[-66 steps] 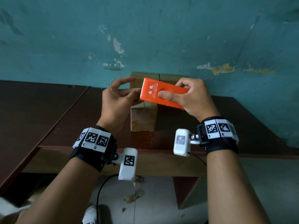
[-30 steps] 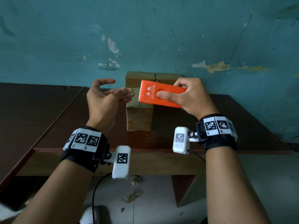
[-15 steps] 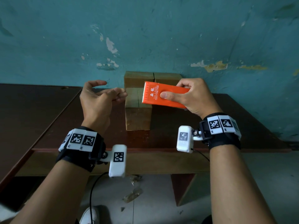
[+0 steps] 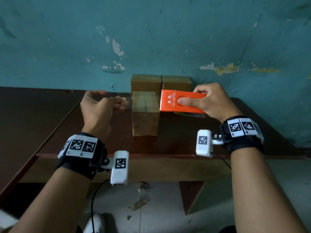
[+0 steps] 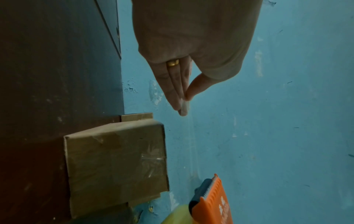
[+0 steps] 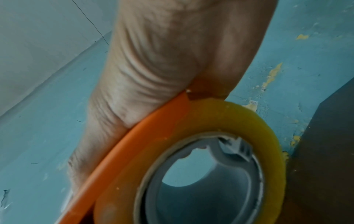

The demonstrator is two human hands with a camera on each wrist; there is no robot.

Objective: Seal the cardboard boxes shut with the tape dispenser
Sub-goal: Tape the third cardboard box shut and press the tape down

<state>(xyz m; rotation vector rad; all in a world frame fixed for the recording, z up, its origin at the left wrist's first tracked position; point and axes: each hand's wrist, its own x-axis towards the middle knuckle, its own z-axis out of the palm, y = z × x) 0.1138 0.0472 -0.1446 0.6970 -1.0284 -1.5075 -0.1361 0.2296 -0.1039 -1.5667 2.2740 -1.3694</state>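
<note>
On the dark wooden table (image 4: 168, 145) stand three small cardboard boxes: one in front (image 4: 145, 115) with a slit down its top, and two behind it (image 4: 145, 83) (image 4: 176, 84) against the wall. My right hand (image 4: 193, 95) grips the orange tape dispenser (image 4: 178, 102), its toothed edge just right of the front box's top. The yellowish tape roll (image 6: 249, 121) sits under the orange plate (image 6: 153, 124). My left hand (image 4: 117, 102) hovers left of the front box. In the left wrist view its thumb and fingers (image 5: 184, 100) pinch the clear tape end, which runs towards the dispenser (image 5: 212, 201).
A teal wall (image 4: 151, 39) with peeling paint rises right behind the boxes. Another dark table (image 4: 33, 115) adjoins on the left. Below the table edge, the floor holds scraps of used tape (image 4: 139, 200) and my white shoe (image 4: 94, 224).
My left hand has drawn away leftward from the dispenser's toothed edge, past the front box. The dispenser has shifted slightly to the right.
</note>
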